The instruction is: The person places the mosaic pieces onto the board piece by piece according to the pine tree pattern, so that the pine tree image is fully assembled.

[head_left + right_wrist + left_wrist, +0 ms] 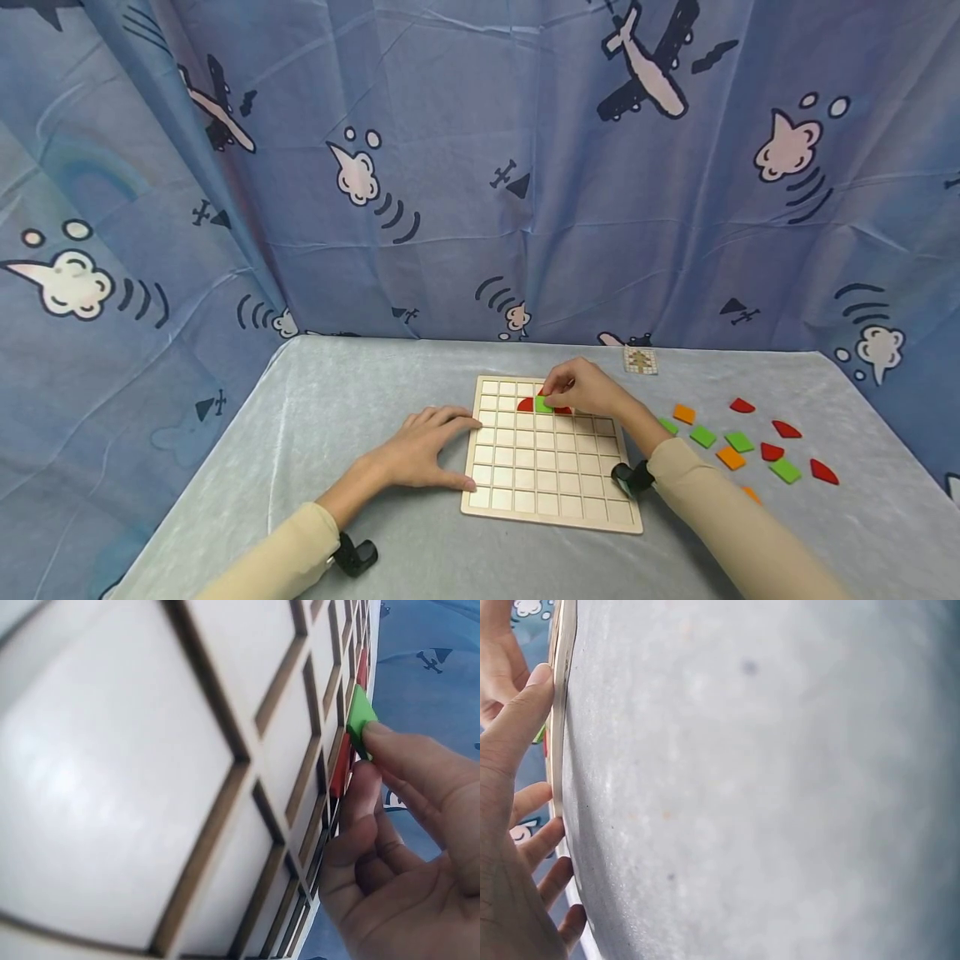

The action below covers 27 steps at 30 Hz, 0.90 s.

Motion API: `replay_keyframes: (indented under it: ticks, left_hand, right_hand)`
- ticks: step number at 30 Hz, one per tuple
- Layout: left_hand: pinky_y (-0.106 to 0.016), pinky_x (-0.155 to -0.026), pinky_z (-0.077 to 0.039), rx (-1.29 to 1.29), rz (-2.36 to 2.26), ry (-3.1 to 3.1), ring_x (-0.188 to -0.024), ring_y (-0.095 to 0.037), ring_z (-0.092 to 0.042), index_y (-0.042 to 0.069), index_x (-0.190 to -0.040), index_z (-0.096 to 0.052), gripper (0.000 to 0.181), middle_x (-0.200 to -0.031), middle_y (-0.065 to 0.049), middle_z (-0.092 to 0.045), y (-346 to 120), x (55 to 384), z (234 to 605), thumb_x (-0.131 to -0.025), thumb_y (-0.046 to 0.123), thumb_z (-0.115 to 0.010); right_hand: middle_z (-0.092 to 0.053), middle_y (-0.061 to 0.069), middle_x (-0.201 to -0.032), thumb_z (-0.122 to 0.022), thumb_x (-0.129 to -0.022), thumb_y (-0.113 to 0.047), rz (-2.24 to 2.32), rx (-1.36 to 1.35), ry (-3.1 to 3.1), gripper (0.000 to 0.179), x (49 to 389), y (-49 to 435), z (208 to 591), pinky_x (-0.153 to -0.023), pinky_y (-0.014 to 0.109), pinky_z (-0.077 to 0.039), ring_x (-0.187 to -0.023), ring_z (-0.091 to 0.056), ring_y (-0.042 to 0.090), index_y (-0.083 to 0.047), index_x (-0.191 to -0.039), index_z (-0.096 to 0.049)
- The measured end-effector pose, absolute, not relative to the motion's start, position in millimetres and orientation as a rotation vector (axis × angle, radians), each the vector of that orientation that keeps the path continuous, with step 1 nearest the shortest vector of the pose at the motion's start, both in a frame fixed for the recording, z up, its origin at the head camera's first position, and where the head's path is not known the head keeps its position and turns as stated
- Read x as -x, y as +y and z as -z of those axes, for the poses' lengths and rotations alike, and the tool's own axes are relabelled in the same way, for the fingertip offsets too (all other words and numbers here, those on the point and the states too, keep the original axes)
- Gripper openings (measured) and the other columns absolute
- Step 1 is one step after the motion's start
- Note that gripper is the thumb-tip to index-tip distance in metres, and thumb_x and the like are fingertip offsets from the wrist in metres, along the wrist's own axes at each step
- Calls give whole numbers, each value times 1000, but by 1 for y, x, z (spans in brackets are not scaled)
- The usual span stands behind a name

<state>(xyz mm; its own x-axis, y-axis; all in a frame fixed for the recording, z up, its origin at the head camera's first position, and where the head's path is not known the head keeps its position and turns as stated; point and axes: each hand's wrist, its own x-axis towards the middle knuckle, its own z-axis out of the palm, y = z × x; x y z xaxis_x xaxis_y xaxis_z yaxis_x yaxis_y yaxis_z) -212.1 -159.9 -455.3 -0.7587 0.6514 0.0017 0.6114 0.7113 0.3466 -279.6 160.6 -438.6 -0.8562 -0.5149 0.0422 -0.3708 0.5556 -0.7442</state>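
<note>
A pale wooden board (547, 461) with a grid of square recesses lies flat on the table. In my right hand (588, 389), thumb and finger pinch a green square tile (360, 712) at the board's far rows. The tile looks tilted in the right wrist view; whether it touches the recess floor is hard to tell. Red rounded pieces (526, 405) sit in cells beside it, partly covered by the hand. Against the board's left edge rests my left hand (422, 447), fingers spread and thumb near the front corner.
Right of the board lie loose red rounded pieces (823, 472), green squares (785, 470) and orange squares (731, 457), some partly behind the right forearm. A small patterned card (641, 361) lies at the table's back edge. A blue printed curtain (450, 275) hangs behind.
</note>
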Motion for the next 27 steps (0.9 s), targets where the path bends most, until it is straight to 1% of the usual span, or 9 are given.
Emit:
replay_keyframes:
  ticks: [6,9,13,17,22,27]
  left_hand:
    - [-51,-108,-34,-1033,-499,2798,-139,-22,-39,31,-145,-46,85,-152,5,-42,-160,212,455,-75,72,-69]
    - [-51,-109,-33,-1033,-497,2802,-140,-23,-39,31,-145,-45,85,-152,4,-42,-160,212,455,-75,72,-69]
    - [-52,-108,-34,-1039,-497,2808,-139,-23,-39,31,-146,-45,86,-152,4,-42,-159,212,457,-75,72,-70]
    - [-52,-108,-34,-1037,-495,2807,-139,-23,-39,31,-146,-45,86,-152,4,-42,-160,212,456,-74,72,-69]
    - [-51,-108,-34,-1031,-496,2803,-140,-24,-39,32,-146,-45,86,-153,4,-42,-160,212,455,-75,73,-69]
    - [-51,-108,-34,-1043,-493,2803,-140,-24,-39,32,-146,-45,85,-153,4,-42,-161,212,457,-75,73,-68]
  right_hand:
    - [-71,17,-81,-74,-85,-6,1193,755,2597,7,279,161,439,-60,26,-47,-69,-60,15,0,-89,-73]
    - [-72,16,-82,-75,-85,-6,1186,749,2599,7,279,161,439,-60,25,-47,-70,-60,14,-1,-89,-73]
    - [-72,11,-84,-76,-84,-7,1171,722,2613,6,281,161,439,-63,27,-49,-72,-61,15,-4,-88,-74]
    - [-72,10,-85,-77,-84,-9,1182,707,2616,7,280,165,435,-68,29,-51,-76,-61,16,-5,-89,-74]
    - [-72,12,-87,-76,-86,-11,1193,756,2631,11,280,177,433,-70,26,-52,-78,-62,14,-3,-92,-73]
    - [-72,11,-90,-74,-87,-10,1187,738,2641,14,278,188,430,-71,26,-52,-81,-63,15,-1,-97,-72]
